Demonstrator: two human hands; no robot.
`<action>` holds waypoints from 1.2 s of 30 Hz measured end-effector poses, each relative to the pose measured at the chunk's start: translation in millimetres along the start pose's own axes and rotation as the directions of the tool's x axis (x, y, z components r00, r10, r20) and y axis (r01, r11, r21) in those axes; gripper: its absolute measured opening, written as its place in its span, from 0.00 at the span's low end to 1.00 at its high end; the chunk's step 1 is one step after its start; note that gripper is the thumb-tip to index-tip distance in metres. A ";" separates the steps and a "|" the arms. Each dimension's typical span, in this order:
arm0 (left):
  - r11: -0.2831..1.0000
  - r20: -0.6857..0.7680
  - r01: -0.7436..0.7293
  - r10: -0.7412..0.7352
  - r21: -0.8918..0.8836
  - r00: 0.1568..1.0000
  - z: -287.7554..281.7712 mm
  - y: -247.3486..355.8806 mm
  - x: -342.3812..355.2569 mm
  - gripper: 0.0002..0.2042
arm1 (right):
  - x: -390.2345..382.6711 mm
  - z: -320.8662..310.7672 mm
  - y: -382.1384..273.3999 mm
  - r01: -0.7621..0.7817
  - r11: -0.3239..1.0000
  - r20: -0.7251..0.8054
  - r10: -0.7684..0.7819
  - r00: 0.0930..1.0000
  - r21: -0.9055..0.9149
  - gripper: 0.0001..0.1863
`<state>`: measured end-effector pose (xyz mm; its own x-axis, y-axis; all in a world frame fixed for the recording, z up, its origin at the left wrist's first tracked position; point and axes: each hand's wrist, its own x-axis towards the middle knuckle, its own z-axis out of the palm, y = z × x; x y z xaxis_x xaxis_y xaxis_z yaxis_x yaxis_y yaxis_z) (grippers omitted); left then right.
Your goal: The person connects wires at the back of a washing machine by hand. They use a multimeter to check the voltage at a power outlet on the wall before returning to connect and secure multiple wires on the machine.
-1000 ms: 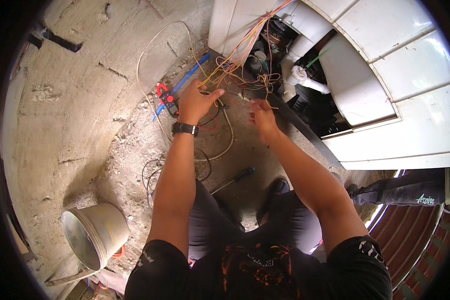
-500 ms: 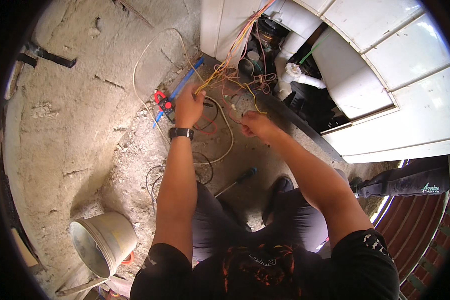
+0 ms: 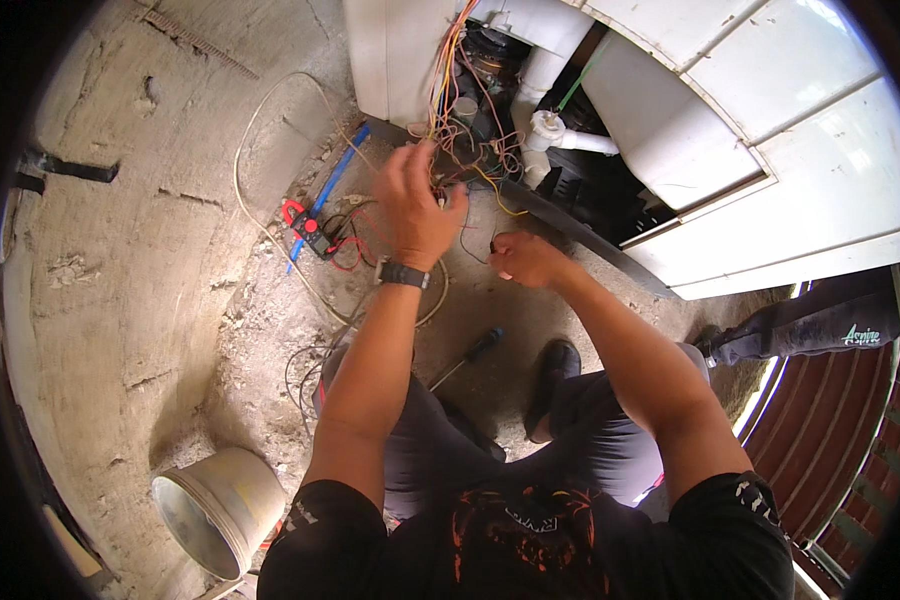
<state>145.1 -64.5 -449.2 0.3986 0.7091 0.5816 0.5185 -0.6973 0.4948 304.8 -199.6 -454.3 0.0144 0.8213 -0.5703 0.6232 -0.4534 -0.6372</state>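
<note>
My left hand (image 3: 417,208) is raised in front of the loose wire bundle (image 3: 448,95), fingers apart and nothing seen in them. Lower and to its right, my right hand (image 3: 532,260) is closed, with a thin dark wire (image 3: 470,251) running to its fingertips; a small dark bit shows there too, its kind unclear. Beyond both hands, yellow, red and pink wires hang in a tangle from the opening in the white tiled unit. A yellow wire (image 3: 497,193) bends out toward the right hand. Left of my left hand lies a red and black clamp meter (image 3: 313,232) with its leads.
A blue strip (image 3: 340,170) lies beside the meter, with a pale cable (image 3: 240,190) looped around. A screwdriver (image 3: 482,345) rests on the floor near my feet. White pipes (image 3: 548,130) fill the opening in the tiled unit (image 3: 810,190). A bucket (image 3: 232,505) lies tipped at lower left.
My left hand has let go of the yellow wires, opened its fingers and moved right. My right hand stays closed at about the same place. The whole view has shifted slightly.
</note>
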 end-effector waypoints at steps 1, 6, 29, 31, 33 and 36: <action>0.994 0.077 -0.077 0.083 -0.082 0.994 0.3 8.8 0.2 0.38 | -0.8 3.8 -1.1 0.024 1.000 -0.027 -0.024 0.999 0.000 0.18; 0.974 0.333 -0.221 0.226 -0.053 0.916 18.9 42.8 -11.5 0.29 | 1.9 24.6 13.7 0.079 0.990 -0.206 -0.102 0.973 -0.116 0.16; 0.079 0.613 0.792 -0.589 -0.605 0.527 -0.5 -71.8 7.1 0.16 | 4.5 24.5 -35.3 0.005 0.828 -0.028 0.013 1.000 0.560 0.14; 0.076 0.613 0.793 -0.592 -0.604 0.523 0.5 -64.3 9.7 0.16 | 5.8 24.2 -33.9 0.025 0.806 -0.057 0.012 0.998 0.592 0.14; 0.092 0.609 0.796 -0.593 -0.599 0.527 -1.4 -61.4 10.5 0.16 | 7.0 22.8 -37.5 0.037 0.793 -0.079 0.014 0.997 0.608 0.13; 0.137 0.614 0.809 -0.583 -0.571 0.532 -7.0 -66.0 8.3 0.17 | 11.0 20.0 -45.8 0.112 0.813 -0.164 -0.021 0.986 0.572 0.13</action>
<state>108.9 -13.4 -472.5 0.3748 0.8478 -0.3752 -0.0386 0.4186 0.9073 260.8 -176.8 -441.8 0.1296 0.8761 -0.4644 0.0611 -0.4745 -0.8781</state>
